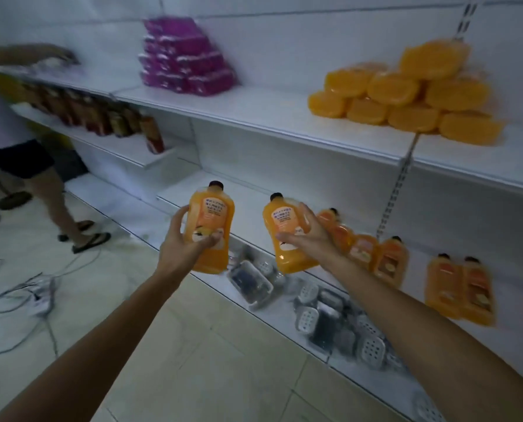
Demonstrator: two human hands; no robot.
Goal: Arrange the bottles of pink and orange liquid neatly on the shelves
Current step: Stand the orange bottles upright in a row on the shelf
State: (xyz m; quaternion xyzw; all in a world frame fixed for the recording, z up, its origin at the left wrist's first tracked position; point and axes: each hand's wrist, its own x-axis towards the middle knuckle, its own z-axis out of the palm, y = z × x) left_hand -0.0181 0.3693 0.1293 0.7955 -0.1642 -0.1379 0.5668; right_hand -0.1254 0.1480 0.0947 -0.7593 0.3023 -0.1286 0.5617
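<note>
My left hand [183,242] grips an orange bottle [209,221] with a black cap, held upright in front of the middle shelf [248,205]. My right hand [310,239] grips a second orange bottle [287,236], tilted slightly left. Several more orange bottles [391,260] stand in a row along the middle shelf to the right. On the upper shelf [254,108] a stack of orange bottles [406,92] lies with bases facing out. A stack of pink bottles [184,56] lies further left on it.
Another person [19,159] stands at the left, reaching onto the upper shelf. Dark brown bottles [101,117] line a shelf beside them. White soap trays and dark packs [321,312] lie on the bottom shelf. Cables [19,293] trail across the tiled floor.
</note>
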